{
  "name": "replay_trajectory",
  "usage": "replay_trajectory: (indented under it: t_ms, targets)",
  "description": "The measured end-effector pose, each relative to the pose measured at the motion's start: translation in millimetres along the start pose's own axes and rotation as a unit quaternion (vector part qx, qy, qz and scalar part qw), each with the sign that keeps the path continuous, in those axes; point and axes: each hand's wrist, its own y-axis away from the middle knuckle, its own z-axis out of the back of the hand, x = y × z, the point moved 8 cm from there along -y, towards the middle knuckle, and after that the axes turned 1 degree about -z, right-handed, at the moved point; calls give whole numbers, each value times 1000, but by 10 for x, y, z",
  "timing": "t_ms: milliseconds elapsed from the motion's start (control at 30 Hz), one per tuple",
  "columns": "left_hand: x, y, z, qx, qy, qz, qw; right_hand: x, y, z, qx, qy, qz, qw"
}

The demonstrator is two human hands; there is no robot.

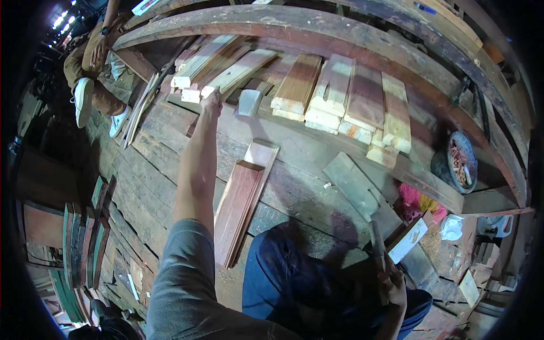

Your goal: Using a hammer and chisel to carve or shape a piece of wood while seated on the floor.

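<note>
My left arm stretches forward, and my left hand (211, 104) is closed at the near end of a pale moulded board (245, 72) on the low bench. Small in this view, its fingers seem wrapped round that end. Beside it stands a small grey-white block (250, 102). My right hand (393, 287), low by my knee, grips a long, narrow grey-brown bar (376, 242); its kind is unclear. Between my left arm and my knee, a reddish moulded board (238, 209) lies on a paler one (264, 152) on the plank floor.
More boards (298, 82) lie stacked along the bench to the right. A dark tub (447, 168) of wood scraps stands at right, near pink cloth (409, 199). A grey board (352, 182) lies ahead of my knee. Another person (99, 62) sits at far left, near upright dark slats (85, 243).
</note>
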Motion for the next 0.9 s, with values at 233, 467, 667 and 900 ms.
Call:
replay_trajectory:
  t_ms: [233, 467, 667, 900]
  targets:
    - [99, 571, -307, 9, -61, -64, 996, 119, 34, -22, -6, 22, 8, 1000]
    - [-113, 1016, -440, 33, 64, -81, 994, 109, 219, 78, -17, 29, 45, 998]
    - [-756, 1417, -184, 22, 99, -212, 972, 61, 527, 173, -8, -39, 73, 997]
    - [-612, 2887, 591, 88, 305, -155, 936, 3, 985, 270, 0, -97, 113, 989]
